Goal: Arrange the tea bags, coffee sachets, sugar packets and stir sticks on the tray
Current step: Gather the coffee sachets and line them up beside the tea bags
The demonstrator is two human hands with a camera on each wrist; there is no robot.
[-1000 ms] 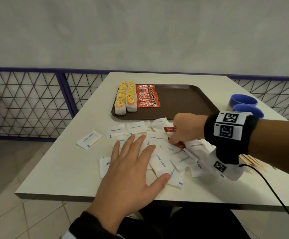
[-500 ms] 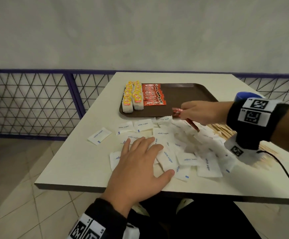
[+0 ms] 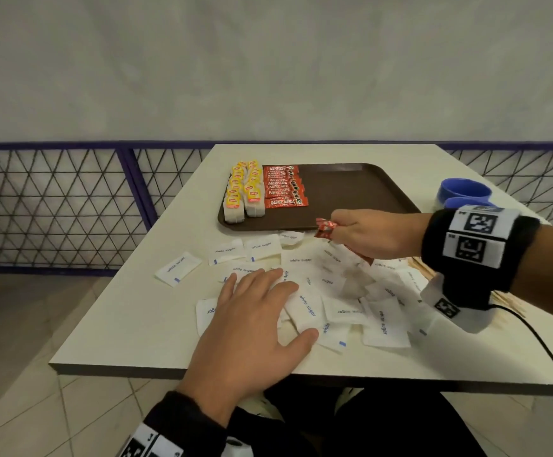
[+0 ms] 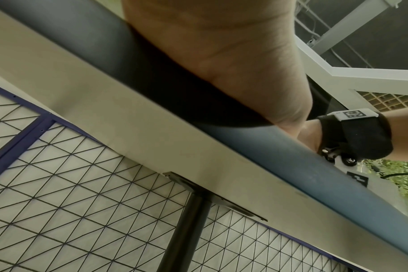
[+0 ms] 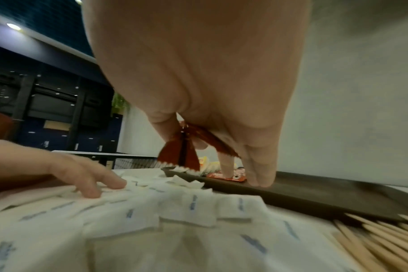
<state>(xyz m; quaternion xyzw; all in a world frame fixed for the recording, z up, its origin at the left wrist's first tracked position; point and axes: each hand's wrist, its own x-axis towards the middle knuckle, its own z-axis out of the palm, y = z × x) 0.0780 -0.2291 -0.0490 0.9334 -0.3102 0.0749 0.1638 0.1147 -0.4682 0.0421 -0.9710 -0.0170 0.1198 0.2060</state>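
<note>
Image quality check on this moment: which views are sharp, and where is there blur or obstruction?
Head view: evenly lit, sharp; print on the sugar packets is readable, wide-angle bending at the edges. Left wrist view: mostly the table edge and underside, left hand close and soft. Right wrist view: near packets smeared, the coffee sachet in the right hand clearer.
</note>
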